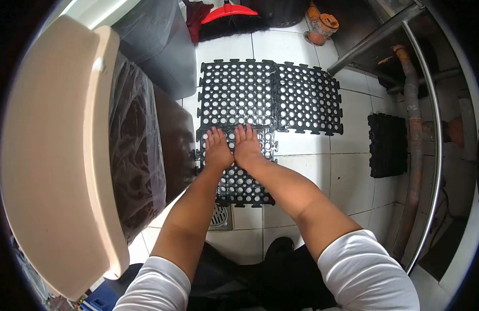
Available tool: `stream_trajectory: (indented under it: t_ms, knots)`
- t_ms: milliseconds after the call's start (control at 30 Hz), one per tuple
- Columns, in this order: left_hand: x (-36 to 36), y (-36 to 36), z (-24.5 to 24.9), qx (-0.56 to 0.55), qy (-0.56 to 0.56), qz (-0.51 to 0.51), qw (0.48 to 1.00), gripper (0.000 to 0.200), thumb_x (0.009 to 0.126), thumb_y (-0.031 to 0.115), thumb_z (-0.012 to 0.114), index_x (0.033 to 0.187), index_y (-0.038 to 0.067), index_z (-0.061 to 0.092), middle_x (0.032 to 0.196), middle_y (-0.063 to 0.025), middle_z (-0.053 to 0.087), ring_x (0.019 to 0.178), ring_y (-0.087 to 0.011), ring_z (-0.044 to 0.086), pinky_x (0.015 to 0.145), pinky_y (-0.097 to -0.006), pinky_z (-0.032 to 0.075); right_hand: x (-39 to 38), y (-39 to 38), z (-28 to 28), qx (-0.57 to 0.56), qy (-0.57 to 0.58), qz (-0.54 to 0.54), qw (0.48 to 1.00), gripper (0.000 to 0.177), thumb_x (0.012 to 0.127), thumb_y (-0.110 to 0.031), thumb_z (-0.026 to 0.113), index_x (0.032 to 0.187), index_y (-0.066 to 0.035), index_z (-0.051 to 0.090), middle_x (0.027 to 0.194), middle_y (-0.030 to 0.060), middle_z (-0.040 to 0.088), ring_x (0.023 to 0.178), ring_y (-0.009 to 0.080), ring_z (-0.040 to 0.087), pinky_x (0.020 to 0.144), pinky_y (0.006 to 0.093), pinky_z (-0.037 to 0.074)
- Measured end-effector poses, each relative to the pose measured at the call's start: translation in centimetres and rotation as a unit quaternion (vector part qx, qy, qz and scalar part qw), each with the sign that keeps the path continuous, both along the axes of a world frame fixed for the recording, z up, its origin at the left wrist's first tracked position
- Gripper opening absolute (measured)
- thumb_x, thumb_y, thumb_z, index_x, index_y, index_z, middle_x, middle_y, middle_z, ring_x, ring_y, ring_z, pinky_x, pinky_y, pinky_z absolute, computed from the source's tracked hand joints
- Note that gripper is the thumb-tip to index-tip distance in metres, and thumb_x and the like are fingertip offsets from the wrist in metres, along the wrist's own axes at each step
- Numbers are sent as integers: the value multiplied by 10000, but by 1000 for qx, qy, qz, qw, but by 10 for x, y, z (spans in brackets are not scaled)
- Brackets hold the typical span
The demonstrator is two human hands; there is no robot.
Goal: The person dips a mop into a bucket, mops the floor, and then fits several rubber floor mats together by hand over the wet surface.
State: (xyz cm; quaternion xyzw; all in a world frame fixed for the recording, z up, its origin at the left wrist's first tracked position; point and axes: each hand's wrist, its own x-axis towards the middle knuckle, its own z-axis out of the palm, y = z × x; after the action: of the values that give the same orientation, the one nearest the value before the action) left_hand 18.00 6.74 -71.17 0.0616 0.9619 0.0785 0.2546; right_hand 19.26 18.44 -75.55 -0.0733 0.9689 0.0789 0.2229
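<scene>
Both palms lie flat on a black perforated rubber floor tile (242, 189) with interlocking edges. My left hand (217, 150) and my right hand (247, 146) are side by side near its far edge, fingers stretched out and pointing away from me. That edge meets a second perforated tile (237, 93), which lies directly beyond my fingertips. A third tile (308, 98) adjoins the second one on the right. Neither hand grasps anything.
More black tiles (388, 145) lie at right, beside a rusty pipe (414, 140) and a metal rail (435, 129). At left stands a plastic-lined bin (172, 140) with a beige lid (53, 155). A floor drain (219, 216) and a red broom (229, 18) are visible.
</scene>
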Motion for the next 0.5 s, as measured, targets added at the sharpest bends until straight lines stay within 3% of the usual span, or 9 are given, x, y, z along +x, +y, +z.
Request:
stream_trajectory:
  t_ms: [33,133,200,300,367,400,500]
  knots:
    - [2,-3,-7,0,-1,7,1000,1147,861,429,802,1648,-42,115,1743,-235,68,1621,-390,24,1313,-478,91,-2,3,14,-2,-4,-5,1000,995,968,-545,617,1672,-25,146,1762,147,106,1616,388,87,1291,548,121]
    - [-2,-9,9,0,-54,-8,999,1157,871,435,777,1660,-17,60,1757,-193,29,1628,-348,23,1310,-484,116,-20,26,95,-130,-178,0,975,967,994,-549,564,1664,9,145,1761,163,97,1615,388,103,1283,495,182]
    - [-16,-12,5,23,-62,-2,998,1132,881,398,766,1661,-16,57,1759,-188,20,1629,-339,26,1308,-486,127,-33,42,91,-93,-182,-13,979,953,999,-554,553,1663,5,160,1760,164,97,1617,376,105,1285,496,182]
    - [-19,-5,1,-24,-108,-45,993,1049,892,279,712,1684,67,57,1756,-205,0,1621,-402,11,1302,-514,128,-7,70,116,-70,-187,-42,979,924,1005,-564,543,1658,-5,205,1755,171,117,1622,340,106,1294,507,149]
    - [-10,12,32,-40,-135,-48,989,1029,871,196,669,1701,196,60,1751,-226,-27,1596,-498,-10,1296,-544,114,12,87,117,-74,-154,5,985,906,1014,-551,533,1658,-6,204,1754,177,119,1623,344,96,1298,519,114]
    - [-2,12,20,-36,-107,-71,991,1026,849,216,661,1693,305,85,1738,-266,16,1542,-620,32,1255,-638,170,14,85,110,-109,-140,-34,984,956,989,-578,574,1659,-7,202,1756,176,108,1623,350,86,1296,529,97]
    - [3,19,28,-70,-97,-80,990,1019,856,230,653,1693,299,76,1740,-261,10,1536,-627,52,1247,-653,181,30,83,87,-84,-77,-13,993,999,961,-595,615,1659,-11,203,1755,175,114,1623,357,79,1298,524,92]
